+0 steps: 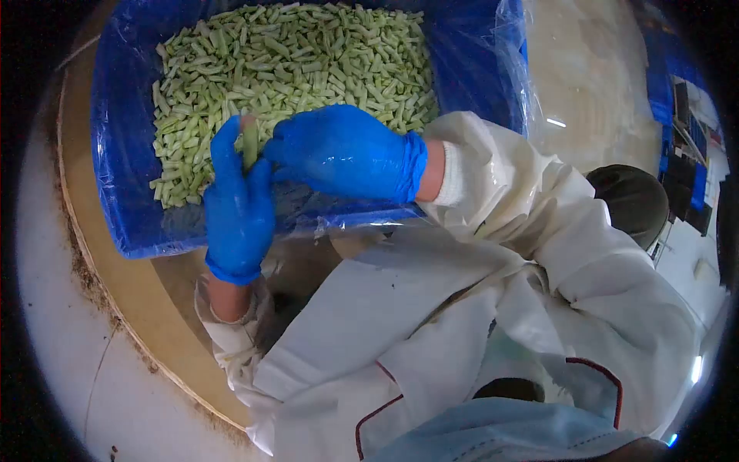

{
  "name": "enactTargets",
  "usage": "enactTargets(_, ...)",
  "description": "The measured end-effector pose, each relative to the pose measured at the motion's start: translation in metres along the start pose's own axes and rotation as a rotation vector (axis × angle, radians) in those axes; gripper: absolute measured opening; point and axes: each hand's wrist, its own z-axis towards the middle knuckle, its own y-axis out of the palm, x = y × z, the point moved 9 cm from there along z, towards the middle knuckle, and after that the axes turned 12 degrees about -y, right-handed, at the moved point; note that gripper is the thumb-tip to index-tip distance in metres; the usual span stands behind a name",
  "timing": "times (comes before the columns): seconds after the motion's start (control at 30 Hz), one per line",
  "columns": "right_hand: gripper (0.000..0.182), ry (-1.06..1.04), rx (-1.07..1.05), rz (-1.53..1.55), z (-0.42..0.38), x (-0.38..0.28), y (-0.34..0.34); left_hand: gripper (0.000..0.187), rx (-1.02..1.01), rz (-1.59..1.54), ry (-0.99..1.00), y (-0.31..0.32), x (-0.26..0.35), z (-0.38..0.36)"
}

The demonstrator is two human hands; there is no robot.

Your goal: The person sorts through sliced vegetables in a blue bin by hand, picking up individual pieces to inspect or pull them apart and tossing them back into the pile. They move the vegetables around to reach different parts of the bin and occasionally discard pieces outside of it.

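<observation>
My left hand, in a blue glove, holds a cut green bean piece upright between thumb and fingers. A bare fingertip shows through the glove beside the piece. My right hand, also blue-gloved and wet, is right beside it with bent fingers pressed together. Whatever those fingers hold, if anything, is hidden. Both hands are over the near side of a blue crate lined with clear plastic film. A thick layer of cut green bean pieces lies in the crate.
The crate stands close in front of my white coat. A tan curved surface lies at the left, with a white floor beyond it. Blue and dark stacked items and a dark rounded object are at the right.
</observation>
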Motion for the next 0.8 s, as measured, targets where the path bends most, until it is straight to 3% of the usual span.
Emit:
enactTargets(0.1,0.02,-0.155,-0.099,0.33,0.001,-0.017,-0.015,0.045,-0.135,-0.224,0.105,-0.003,0.005,-0.017)
enactTargets(0.2,0.02,0.249,-0.165,1.112,-0.011,-0.013,-0.009,0.043,-0.32,-0.658,0.234,-0.01,0.01,-0.045)
enactTargets(0.27,0.022,0.424,-0.209,1.222,-0.028,-0.008,0.018,0.041,-0.072,-0.55,0.268,-0.032,0.011,-0.042)
enactTargets(0.3,0.023,0.513,-0.235,1.276,-0.038,-0.006,0.032,0.039,0.224,-0.276,0.242,-0.054,0.021,-0.032)
enactTargets(0.37,0.024,0.672,-0.286,1.015,-0.056,0.026,0.039,0.036,0.424,-0.14,0.163,-0.069,0.016,-0.014)
enactTargets(0.43,0.027,0.47,-0.406,0.664,-0.072,0.07,0.036,0.032,0.242,-0.426,0.076,-0.07,-0.015,0.014)
enactTargets(0.53,0.035,0.513,-0.677,-0.176,-0.12,0.194,0.024,0.029,0.347,-0.225,-0.005,-0.074,-0.039,0.028)
enactTargets(0.6,0.033,0.543,-0.777,-0.323,-0.151,0.248,0.039,0.031,0.377,-0.078,0.153,-0.073,-0.032,0.03)
enactTargets(0.7,0.038,0.467,-0.765,-0.138,-0.15,0.214,0.083,0.031,0.382,0.029,0.229,-0.07,-0.028,0.031)
enactTargets(0.8,0.034,0.748,-0.501,-0.171,-0.144,0.212,0.086,0.03,0.38,0.078,0.292,-0.069,-0.029,0.031)
